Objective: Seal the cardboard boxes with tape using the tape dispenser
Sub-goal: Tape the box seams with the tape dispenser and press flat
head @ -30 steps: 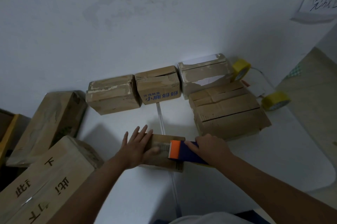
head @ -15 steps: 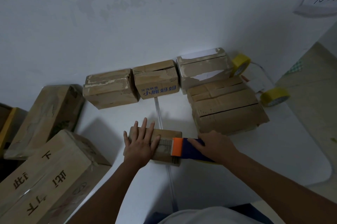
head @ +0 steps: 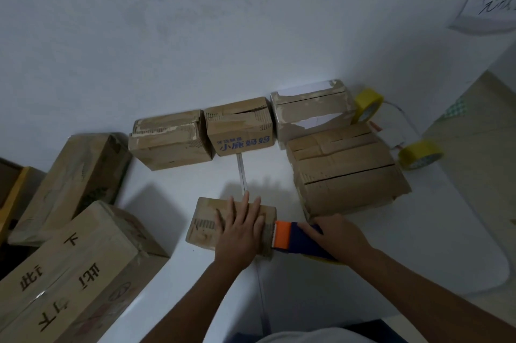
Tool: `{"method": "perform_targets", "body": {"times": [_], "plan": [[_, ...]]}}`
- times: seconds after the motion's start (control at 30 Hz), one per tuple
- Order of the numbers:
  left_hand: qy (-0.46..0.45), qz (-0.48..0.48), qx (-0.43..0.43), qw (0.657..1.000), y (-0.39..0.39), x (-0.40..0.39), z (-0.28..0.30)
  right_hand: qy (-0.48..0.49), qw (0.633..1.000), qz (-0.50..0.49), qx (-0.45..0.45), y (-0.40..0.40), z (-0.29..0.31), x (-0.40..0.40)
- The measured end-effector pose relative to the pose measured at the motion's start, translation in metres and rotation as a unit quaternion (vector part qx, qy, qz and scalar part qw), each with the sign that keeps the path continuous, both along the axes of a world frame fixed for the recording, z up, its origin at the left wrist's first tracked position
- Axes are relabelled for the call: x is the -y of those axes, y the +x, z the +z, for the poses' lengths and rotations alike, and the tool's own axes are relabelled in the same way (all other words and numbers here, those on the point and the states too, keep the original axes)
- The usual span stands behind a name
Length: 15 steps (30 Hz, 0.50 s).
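Observation:
A small flat cardboard box (head: 205,221) lies on the white table (head: 349,284) in front of me. My left hand (head: 240,232) presses flat on its top with straight fingers. My right hand (head: 339,235) grips the dark blue handle of the tape dispenser (head: 298,239). The dispenser's orange head touches the box's right edge. The dispenser's tape roll is mostly hidden under my right hand.
Three small boxes (head: 240,126) stand in a row by the wall, and a larger box (head: 346,172) sits to the right. Two yellow tape rolls (head: 420,154) lie at the far right. Big cartons (head: 69,273) are stacked at the left edge.
My left hand has slid to the right along the box top, toward the dispenser. The dispenser stays at the box's right edge.

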<state>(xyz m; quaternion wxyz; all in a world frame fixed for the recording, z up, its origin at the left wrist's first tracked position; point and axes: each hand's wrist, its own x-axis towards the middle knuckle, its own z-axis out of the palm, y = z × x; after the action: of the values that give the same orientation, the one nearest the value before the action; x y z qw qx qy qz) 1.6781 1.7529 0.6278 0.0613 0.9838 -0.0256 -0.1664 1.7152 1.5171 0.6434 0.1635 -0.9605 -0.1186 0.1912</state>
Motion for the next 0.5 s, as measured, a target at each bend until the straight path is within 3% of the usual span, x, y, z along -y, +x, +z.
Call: {"method": "perform_targets", "body": {"times": [0.1,0.5], "plan": [[0.056,-0.012,-0.013,0.998,0.002,0.001,-0.002,0.014,1.000,-0.002,-0.006,0.001,0.000,-0.003],[0.068,-0.021,0.001,0.997,-0.002,-0.001,-0.006,0.054,0.998,0.015,0.018,-0.007,-0.013,0.027]]}}
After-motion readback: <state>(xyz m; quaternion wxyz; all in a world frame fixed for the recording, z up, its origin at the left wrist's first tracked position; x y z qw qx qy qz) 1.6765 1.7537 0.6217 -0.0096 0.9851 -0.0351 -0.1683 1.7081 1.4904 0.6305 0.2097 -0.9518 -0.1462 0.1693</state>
